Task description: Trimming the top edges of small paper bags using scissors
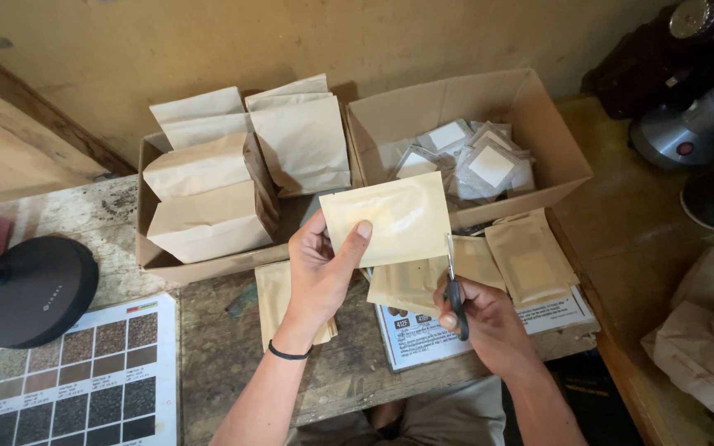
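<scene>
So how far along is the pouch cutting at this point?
Done, apparently: several pouches lie on the table in front of the right box. In hand: the left hand holds up one pouch while the right hand brings scissors to its right edge. Left: clear packets fill that box; their count is unclear.

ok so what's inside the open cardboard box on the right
The cardboard box holds a loose pile of small clear packets with white squares inside. The box floor beneath them is hidden, and the held pouch covers its near wall.
</scene>
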